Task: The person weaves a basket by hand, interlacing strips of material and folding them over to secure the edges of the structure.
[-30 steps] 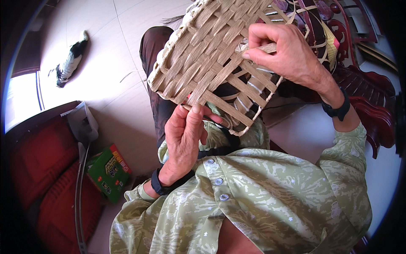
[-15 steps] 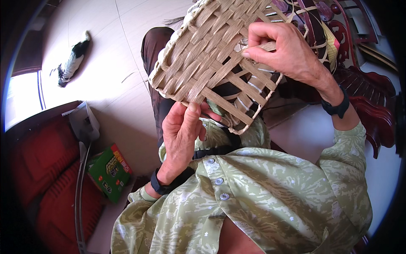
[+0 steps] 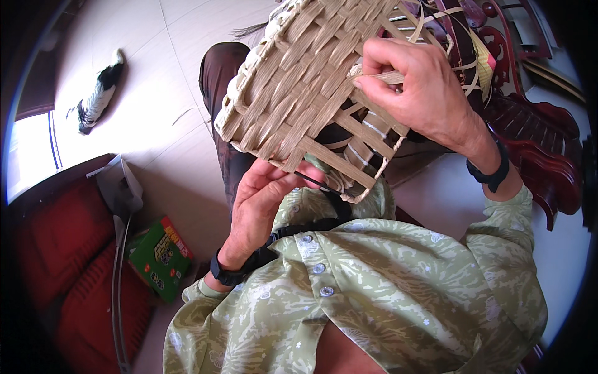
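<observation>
Head view, hand weaving.
Item: woven basket (image 3: 305,81), tan flat strips, tilted above the person's lap; weave close at upper left, open lattice toward the lower right.
Right hand (image 3: 423,93): thumb and fingers closed in a pinch on a loose strip (image 3: 391,77), near the boundary of close and open weave; grip and place nearly unchanged from a second ago.
Left hand (image 3: 256,193): curled at the basket's lower edge; a thin dark piece (image 3: 311,181) shows beside the fingers, kind unclear. Whether the fingers grip the edge or that piece cannot be told.
Change: the left thumb, earlier pressed over the edge strips, is now lower and off their face, leaving the strip ends there uncovered.
Bearing on the work: judged a shift of the left hand's support, with the right hand keeping the strip in place; the gaps suggest weaving unfinished.
Surroundings: green box (image 3: 163,258), red cushion (image 3: 68,243), carved dark-red wooden furniture (image 3: 536,156).
</observation>
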Demonstrator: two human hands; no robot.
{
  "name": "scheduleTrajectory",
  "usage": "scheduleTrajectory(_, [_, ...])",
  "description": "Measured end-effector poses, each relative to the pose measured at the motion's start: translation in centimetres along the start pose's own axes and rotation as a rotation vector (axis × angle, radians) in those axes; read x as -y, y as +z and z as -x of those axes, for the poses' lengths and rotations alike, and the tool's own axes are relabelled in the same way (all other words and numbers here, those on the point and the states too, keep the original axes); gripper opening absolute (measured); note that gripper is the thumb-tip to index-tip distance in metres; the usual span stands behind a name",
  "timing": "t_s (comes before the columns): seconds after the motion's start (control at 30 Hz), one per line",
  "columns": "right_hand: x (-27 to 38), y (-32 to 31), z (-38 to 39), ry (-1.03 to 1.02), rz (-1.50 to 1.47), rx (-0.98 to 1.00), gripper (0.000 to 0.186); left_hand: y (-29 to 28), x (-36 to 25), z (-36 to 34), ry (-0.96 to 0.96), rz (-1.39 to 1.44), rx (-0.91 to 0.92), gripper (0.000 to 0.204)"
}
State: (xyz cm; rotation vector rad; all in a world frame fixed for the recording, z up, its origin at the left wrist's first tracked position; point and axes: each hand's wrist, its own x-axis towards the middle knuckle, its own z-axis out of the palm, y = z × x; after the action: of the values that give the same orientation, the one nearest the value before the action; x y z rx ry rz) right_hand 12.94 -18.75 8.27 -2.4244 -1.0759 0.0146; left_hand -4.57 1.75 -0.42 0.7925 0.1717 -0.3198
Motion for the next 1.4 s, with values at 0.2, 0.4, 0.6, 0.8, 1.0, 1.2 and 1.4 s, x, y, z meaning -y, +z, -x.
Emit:
scheduleTrajectory(0.2, [-0.1, -0.5, 0.3, 0.028, 0.037, 0.033, 0.02, 0.2, -0.4, -0.1, -0.125, 0.0, 0.118, 0.038])
scheduleTrajectory(0.4, [1.2, -1.4, 0.2, 0.101, -0.071, 0.126, 0.012, -0.5, -1.4, 0.6, -0.147, -0.066, 0.113, 0.029])
scheduleTrajectory(0.6, [0.9, -0.3, 0.8, 0.106, -0.049, 0.099, 0.012, 0.6, -9.5, 3.1, -0.306, -0.823, -0.121, 0.021])
scheduleTrajectory(0.8, [1.5, 0.5, 1.0, 0.063, 0.09, 0.078, 0.012, 4.7, -11.7, -3.0, 0.588, -1.384, 0.057, 0.009])
scheduleTrajectory(1.0, [1.4, 0.6, 1.3, 0.0, 0.133, 0.005, 0.013, 5.0, -9.7, -9.7, 0.831, -1.828, 0.327, 0.018])
scheduleTrajectory(1.2, [0.9, 0.6, 1.5, 0.015, 0.089, 0.018, 0.016, 5.4, -10.5, -12.1, 0.852, -1.791, 0.529, 0.027])
scheduleTrajectory(1.4, [0.6, 0.2, 1.3, 0.067, 0.074, 0.022, 0.016, 5.8, -10.6, -13.5, 0.819, -1.824, 0.525, 0.029])
